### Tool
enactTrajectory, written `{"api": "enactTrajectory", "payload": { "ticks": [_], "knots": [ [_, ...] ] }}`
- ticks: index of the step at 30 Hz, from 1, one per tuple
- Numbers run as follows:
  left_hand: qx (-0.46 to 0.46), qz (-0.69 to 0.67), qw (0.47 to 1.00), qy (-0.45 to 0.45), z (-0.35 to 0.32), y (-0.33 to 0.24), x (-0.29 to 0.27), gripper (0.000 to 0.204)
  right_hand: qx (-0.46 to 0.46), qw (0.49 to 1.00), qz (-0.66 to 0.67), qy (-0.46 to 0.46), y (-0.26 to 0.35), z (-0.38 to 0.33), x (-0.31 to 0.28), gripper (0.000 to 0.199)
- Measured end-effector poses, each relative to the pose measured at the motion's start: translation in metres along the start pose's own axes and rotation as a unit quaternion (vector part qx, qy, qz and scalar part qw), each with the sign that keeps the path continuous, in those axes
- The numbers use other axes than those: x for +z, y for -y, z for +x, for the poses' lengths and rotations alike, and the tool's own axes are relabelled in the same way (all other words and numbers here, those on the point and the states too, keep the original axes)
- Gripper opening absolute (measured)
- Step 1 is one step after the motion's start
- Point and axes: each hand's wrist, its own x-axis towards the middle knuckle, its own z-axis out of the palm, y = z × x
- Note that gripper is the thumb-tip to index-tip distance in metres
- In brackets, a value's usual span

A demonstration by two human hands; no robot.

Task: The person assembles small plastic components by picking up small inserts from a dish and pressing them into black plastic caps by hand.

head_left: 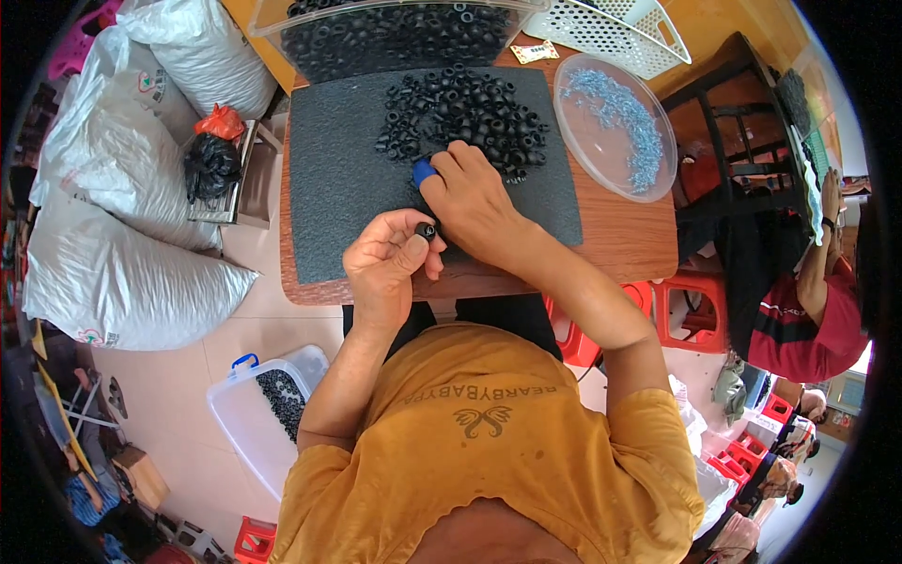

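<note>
My left hand pinches a small black hollow part between thumb and fingers, its round opening facing up, just above the near edge of the table. Beside it, to the right and a little farther off, my right hand is curled palm down over the dark mat. A blue cover sits on one of its digits. Its fingertips are mostly hidden, so whatever they hold cannot be made out. A heap of similar black parts lies on the mat right beyond my right hand.
A clear bin full of black parts stands at the back. To its right are a white perforated basket and a round clear tray with small bluish pieces. White sacks and a plastic box sit left; red stools and other people are right.
</note>
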Motion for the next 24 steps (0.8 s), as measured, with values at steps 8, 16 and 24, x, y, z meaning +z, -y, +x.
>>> {"api": "enactTrajectory", "payload": {
  "ticks": [8,16,24],
  "knots": [
    [-0.02,-0.002,0.999,-0.028,0.003,-0.005,0.006,0.017,0.216,0.95,0.215,-0.065,0.01,-0.005,-0.023,0.013],
    [-0.033,-0.02,0.998,-0.049,0.01,-0.001,0.026,0.018,0.415,0.715,0.547,-0.135,0.035,-0.023,-0.047,0.012],
    [-0.028,-0.004,0.997,-0.067,0.009,0.001,0.038,0.02,0.295,0.878,0.331,-0.183,0.04,-0.032,-0.039,0.016]
  ]
}}
